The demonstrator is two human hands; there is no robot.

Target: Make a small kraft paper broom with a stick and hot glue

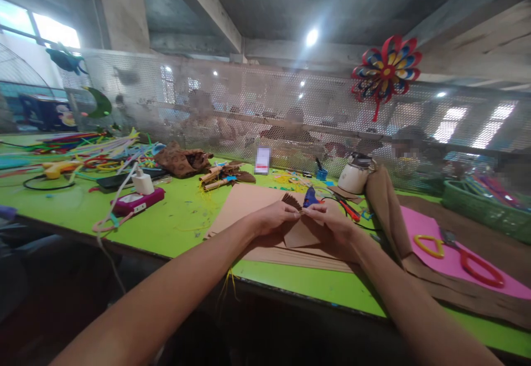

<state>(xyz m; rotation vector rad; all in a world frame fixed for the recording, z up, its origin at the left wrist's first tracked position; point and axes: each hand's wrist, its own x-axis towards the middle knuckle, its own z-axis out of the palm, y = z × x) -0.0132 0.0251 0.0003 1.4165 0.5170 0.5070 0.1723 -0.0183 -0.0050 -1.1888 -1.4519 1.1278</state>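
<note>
My left hand [277,218] pinches a small pleated fan of dark brown paper [292,201], its folds spread upward above the fingers. My right hand [331,222] is closed in a pinch, fingertips meeting the left ones at the fan's base. What the right fingertips grip is too small to make out. Both hands are over a stack of light brown paper sheets [244,205] on the green table [182,217]. Just behind the right fingertips is a blue glue gun [310,195].
Scissors [450,239] with yellow and red handles lie on pink paper [418,225] at right. Behind stand a white kettle [352,177] and a green basket [477,203]. Left are a purple power strip [136,201], brown rolls [213,175] and coloured strips [108,153]. A perforated screen [232,106] closes the back.
</note>
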